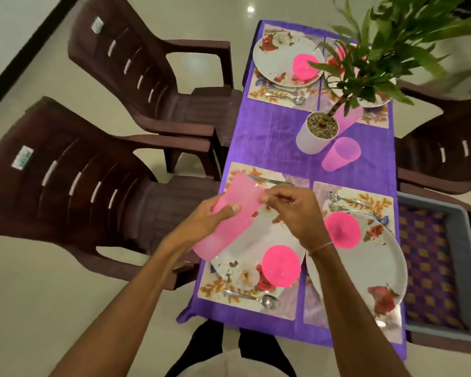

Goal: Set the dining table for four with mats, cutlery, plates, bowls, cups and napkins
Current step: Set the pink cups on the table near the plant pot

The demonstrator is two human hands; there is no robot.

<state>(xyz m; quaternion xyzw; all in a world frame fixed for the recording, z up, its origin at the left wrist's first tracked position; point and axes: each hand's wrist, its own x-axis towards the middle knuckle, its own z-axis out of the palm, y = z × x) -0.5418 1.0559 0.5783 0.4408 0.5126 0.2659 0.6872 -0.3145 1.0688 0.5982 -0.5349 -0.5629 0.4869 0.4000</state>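
The pink cup [244,193] is hovering tilted over the near-left plate [242,248], at about 10 o'clock from the upturned pink bowl [281,265] sitting on that plate. The left hand [215,217] is wrapping fingers and thumb round the cup's middle, while the right hand [297,210] is pinching its rim at the 2 o'clock end. The plate is lying on a floral mat [215,291] over the purple tablecloth [269,131], and at 1 o'clock from the hands a second pink cup [341,153] is sitting just beside a white plant pot [310,140].

Translucent pink cups [242,192] held tilted, nested, over the near-left floral plate [256,236].
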